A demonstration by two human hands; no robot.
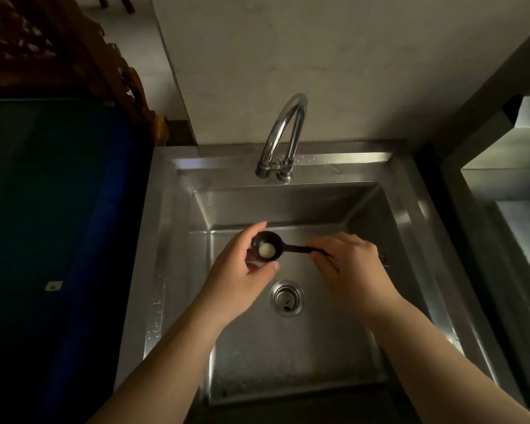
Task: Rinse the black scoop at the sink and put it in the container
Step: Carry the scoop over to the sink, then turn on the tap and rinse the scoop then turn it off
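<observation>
I hold one black scoop (268, 248) level over the basin of the steel sink (291, 347), its bowl up and a single pale blob lying inside it. My left hand (242, 270) curls around the bowl, fingers behind it and thumb beneath, a grip closed on the scoop. My right hand (346, 264) pinches the far end of the thin handle, a narrow grip, also holding the scoop. Below my hands sits one round drain strainer (286, 297); the basin floor holds nothing else. One curved chrome tap (283, 133) rises at the back rim, with no stream visible. Droplets fleck the left rim. A dark blue surface (58, 209) lies left, another steel worktop (508, 185) right, a plain wall (318, 56) behind.
</observation>
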